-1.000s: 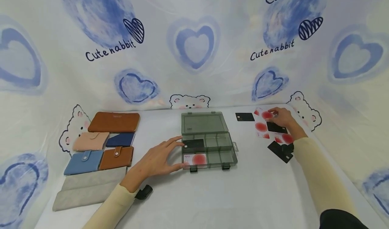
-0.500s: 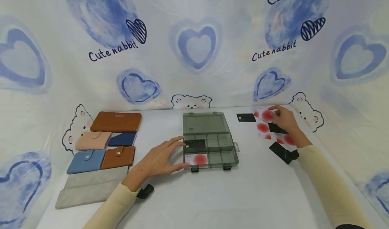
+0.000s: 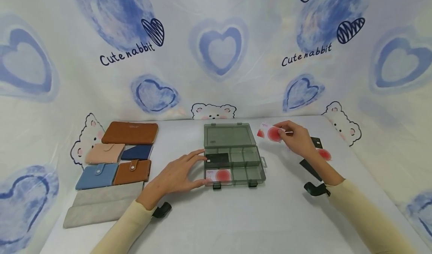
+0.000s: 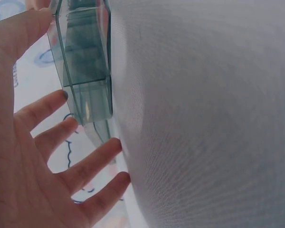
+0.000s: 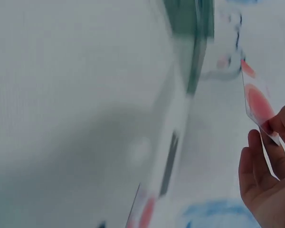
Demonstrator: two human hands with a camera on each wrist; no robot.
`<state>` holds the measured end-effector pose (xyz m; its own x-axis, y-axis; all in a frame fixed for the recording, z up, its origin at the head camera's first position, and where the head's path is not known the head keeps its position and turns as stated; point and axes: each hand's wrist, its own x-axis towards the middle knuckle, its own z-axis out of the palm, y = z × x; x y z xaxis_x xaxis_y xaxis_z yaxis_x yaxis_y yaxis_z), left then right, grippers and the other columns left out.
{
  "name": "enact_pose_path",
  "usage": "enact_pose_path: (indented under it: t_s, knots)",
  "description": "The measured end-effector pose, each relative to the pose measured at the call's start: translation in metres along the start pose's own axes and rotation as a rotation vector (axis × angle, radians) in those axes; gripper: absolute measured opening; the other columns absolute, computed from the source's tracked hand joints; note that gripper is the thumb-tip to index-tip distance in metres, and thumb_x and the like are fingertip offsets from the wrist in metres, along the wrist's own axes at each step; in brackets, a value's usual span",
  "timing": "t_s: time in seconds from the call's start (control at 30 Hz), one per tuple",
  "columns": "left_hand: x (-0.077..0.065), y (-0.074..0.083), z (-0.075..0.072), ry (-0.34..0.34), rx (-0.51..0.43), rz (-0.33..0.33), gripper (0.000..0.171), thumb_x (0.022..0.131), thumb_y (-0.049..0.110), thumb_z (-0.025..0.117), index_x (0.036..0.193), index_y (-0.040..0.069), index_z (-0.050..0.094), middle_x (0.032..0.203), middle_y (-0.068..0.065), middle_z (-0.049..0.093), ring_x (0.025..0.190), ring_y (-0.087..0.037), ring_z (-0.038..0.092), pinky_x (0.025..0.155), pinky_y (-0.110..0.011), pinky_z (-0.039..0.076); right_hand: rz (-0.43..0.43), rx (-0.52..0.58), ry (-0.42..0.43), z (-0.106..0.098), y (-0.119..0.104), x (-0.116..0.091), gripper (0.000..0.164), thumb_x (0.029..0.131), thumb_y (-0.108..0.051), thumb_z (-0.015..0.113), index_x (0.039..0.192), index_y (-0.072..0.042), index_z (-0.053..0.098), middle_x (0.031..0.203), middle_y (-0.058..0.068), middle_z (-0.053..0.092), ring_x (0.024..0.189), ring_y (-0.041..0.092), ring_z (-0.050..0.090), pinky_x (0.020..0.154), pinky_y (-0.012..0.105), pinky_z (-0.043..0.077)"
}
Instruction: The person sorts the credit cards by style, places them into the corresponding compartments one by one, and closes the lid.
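Observation:
A red-and-white card hangs tilted above the table, right of the clear green divided case. My right hand pinches one end of it between thumb and fingers; the right wrist view shows the held card from the side. My left hand has its fingers spread at the case's left side, thumb at the front corner. In the left wrist view, fingertips touch the case wall. Inside the case, a black card lies in the back row and a red-and-white card in front.
Right of the case, cards lie partly hidden under my right arm, among them a black card and a red-and-white card. At left lie several wallets, including a long brown wallet, a blue wallet and a grey pouch.
My right hand has picked up a red-and-white card from the group at right and carried it left toward the case. The left hand has stayed at the case.

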<state>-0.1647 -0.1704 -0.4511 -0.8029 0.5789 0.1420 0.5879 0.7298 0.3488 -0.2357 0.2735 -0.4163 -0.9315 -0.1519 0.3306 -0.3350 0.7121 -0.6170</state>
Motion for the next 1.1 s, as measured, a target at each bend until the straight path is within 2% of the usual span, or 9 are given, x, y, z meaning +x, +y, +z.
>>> enact_pose_path:
  t_s: [0.17,0.3,0.47,0.77,1.1]
  knots:
    - [0.001,0.000,0.000,-0.017,-0.006,-0.011,0.072,0.087,0.072,0.061,0.146,0.030,0.052,0.163,0.007,0.032,0.136,-0.024,0.049,0.092,-0.052,0.052,-0.114,0.050,-0.016,0.022,-0.039,-0.016,0.021,0.098,-0.016,0.068,0.119,-0.014,0.071,0.101,0.008,0.073,0.092,0.028,0.072,0.083,0.045,0.058]
    - [0.001,0.000,-0.002,-0.020,-0.014,-0.009,0.073,0.087,0.071,0.062,0.146,0.030,0.052,0.163,0.008,0.032,0.136,-0.024,0.049,0.093,-0.052,0.052,-0.169,0.129,-0.082,0.040,-0.066,-0.031,0.021,0.096,-0.014,0.071,0.117,-0.016,0.072,0.101,0.001,0.074,0.086,0.020,0.071,0.080,0.037,0.059]
    - [0.001,0.000,-0.002,-0.022,-0.013,-0.019,0.075,0.086,0.073,0.062,0.146,0.030,0.052,0.163,0.009,0.031,0.137,-0.024,0.049,0.095,-0.053,0.051,-0.200,0.177,-0.191,0.061,-0.092,-0.047,0.023,0.094,-0.010,0.073,0.116,-0.019,0.072,0.111,-0.005,0.073,0.087,0.010,0.069,0.077,0.031,0.059]
    - [0.000,-0.001,0.001,-0.018,-0.014,-0.023,0.075,0.086,0.074,0.061,0.146,0.031,0.051,0.164,0.009,0.030,0.136,-0.025,0.049,0.093,-0.052,0.052,-0.203,0.143,-0.332,0.095,-0.114,-0.060,0.022,0.094,-0.010,0.073,0.113,-0.021,0.073,0.106,-0.008,0.073,0.080,0.005,0.067,0.071,0.023,0.056]
    - [0.002,-0.003,0.000,-0.011,-0.014,0.010,0.075,0.087,0.072,0.061,0.147,0.029,0.051,0.164,0.008,0.030,0.132,-0.025,0.052,0.087,-0.049,0.054,-0.235,0.100,-0.370,0.108,-0.117,-0.061,0.020,0.095,-0.013,0.073,0.111,-0.023,0.074,0.103,-0.012,0.073,0.081,0.004,0.068,0.072,0.021,0.056]
